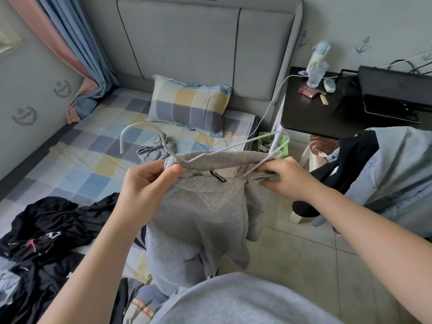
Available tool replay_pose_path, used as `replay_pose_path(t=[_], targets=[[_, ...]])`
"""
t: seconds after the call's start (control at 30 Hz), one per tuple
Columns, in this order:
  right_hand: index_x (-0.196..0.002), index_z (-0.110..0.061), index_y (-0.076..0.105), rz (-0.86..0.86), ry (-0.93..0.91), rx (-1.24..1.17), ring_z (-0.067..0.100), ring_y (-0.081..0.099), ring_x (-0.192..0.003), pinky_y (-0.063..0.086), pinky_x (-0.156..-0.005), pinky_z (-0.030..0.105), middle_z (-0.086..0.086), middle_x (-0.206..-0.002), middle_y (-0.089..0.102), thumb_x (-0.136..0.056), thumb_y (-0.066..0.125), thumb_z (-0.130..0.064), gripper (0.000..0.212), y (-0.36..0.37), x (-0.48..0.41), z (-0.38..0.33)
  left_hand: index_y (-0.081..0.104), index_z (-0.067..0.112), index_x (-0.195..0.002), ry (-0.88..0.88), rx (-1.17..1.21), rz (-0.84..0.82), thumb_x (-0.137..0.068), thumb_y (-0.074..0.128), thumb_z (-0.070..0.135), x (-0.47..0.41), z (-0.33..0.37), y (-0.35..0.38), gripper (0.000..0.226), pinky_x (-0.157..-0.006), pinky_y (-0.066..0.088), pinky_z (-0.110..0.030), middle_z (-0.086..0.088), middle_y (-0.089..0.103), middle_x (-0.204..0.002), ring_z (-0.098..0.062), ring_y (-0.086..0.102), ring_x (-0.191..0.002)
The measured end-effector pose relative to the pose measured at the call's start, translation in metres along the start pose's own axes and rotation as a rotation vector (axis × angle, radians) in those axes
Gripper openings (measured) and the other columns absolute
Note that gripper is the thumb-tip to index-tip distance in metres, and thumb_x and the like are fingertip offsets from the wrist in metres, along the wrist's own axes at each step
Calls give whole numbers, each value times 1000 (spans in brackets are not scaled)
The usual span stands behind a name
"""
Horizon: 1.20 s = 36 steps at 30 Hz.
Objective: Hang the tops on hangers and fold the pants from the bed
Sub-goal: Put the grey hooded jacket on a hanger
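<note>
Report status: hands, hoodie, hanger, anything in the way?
Left hand pinches grey hoodie at collar; right hand grips its other shoulder. White hanger at the neck, not yet seated. Black clothes heaped on bed, not obstructing.

Hanger (121, 142) partly hidden in hoodie (198, 218); bottle (318, 64) blurred; label (217, 176) txt illegible.

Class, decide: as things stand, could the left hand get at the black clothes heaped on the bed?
Probably not yet: the left hand grips the grey hoodie; the black clothes lie close, unobstructed.
</note>
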State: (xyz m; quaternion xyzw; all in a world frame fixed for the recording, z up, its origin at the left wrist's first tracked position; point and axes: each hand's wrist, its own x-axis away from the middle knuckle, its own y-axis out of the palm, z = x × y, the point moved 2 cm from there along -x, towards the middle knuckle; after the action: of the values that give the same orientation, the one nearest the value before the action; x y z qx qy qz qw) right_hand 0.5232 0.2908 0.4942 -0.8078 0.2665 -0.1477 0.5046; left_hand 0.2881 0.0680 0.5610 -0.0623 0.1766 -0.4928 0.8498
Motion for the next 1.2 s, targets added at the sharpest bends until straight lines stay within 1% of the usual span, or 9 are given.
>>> replay_pose_path(t=[0.07, 0.13, 0.33, 0.43, 0.67, 0.8, 0.9, 1.03, 1.2], targets=[[-112, -22, 76, 42, -33, -24, 24, 64, -103, 30, -103, 34, -3, -103, 74, -86, 78, -22, 26, 1, 0, 1, 39, -5, -61, -2, 41, 1, -87, 63, 46, 0, 0, -2, 62, -45, 16, -15, 14, 24, -55, -4, 18, -51], [-110, -23, 77, 100, -58, -4, 21, 63, -105, 21, -103, 25, -4, -102, 75, -85, 78, -22, 25, 2, 2, 1, 40, -6, -61, 1, 13, -7, -89, 62, 44, 0, -1, -5, 61, -45, 16, -14, 13, 24, -55, -3, 19, -50], [-111, -24, 76, 125, -157, 80, 21, 63, -109, 12, -118, 41, -6, -101, 77, -87, 77, -19, 25, 1, 9, -1, 43, -9, -66, 2, -183, 34, -94, 63, 35, -5, -5, -16, 56, -44, 18, -18, 7, 25, -55, -6, 21, -49], [-110, -22, 78, 130, -210, 115, 21, 68, -103, 16, -118, 55, -4, -95, 77, -85, 78, -12, 27, -2, 11, -3, 39, -7, -64, -7, -268, 77, -96, 66, 34, -6, -6, -18, 58, -44, 18, -20, 3, 24, -55, -8, 21, -49], [-96, -18, 78, 117, -286, 161, 19, 69, -88, 24, -115, 62, -8, -80, 72, -81, 78, -4, 20, -9, 12, -5, 35, -1, -60, -14, -395, 246, -93, 70, 32, -7, -8, -21, 58, -43, 18, -19, 2, 25, -52, -9, 21, -48], [-96, -16, 78, 105, -286, 168, 20, 69, -91, 32, -112, 54, -7, -88, 75, -83, 77, -6, 17, -15, 10, -3, 37, 3, -58, 78, -542, 250, -93, 70, 35, -7, -8, -20, 58, -44, 27, -27, 0, 30, -48, -15, 26, -46], [-92, -18, 79, 89, -240, 134, 23, 68, -84, 45, -97, 47, -3, -83, 75, -83, 76, -7, 15, -30, 7, 3, 48, 7, -57, 96, -757, 150, -92, 67, 43, -4, -16, -17, 54, -45, 37, -33, -2, 41, -46, -28, 41, -46], [-87, -18, 78, 45, -238, 96, 22, 61, -73, 49, -78, 44, -2, -73, 69, -85, 72, -5, 14, -34, 6, -9, 38, 18, -53, 49, -733, 44, -90, 67, 47, -5, -24, -6, 55, -43, 30, -26, 6, 35, -43, -17, 37, -41], [-86, -10, 75, 89, -349, -33, 8, 47, -74, 42, -74, 31, 1, -74, 65, -81, 62, 5, 20, -38, -3, -61, 31, 23, -53, 60, -729, -51, -91, 61, 50, -11, -11, 35, 55, -44, 25, -27, 7, 36, -44, -9, 36, -44]])
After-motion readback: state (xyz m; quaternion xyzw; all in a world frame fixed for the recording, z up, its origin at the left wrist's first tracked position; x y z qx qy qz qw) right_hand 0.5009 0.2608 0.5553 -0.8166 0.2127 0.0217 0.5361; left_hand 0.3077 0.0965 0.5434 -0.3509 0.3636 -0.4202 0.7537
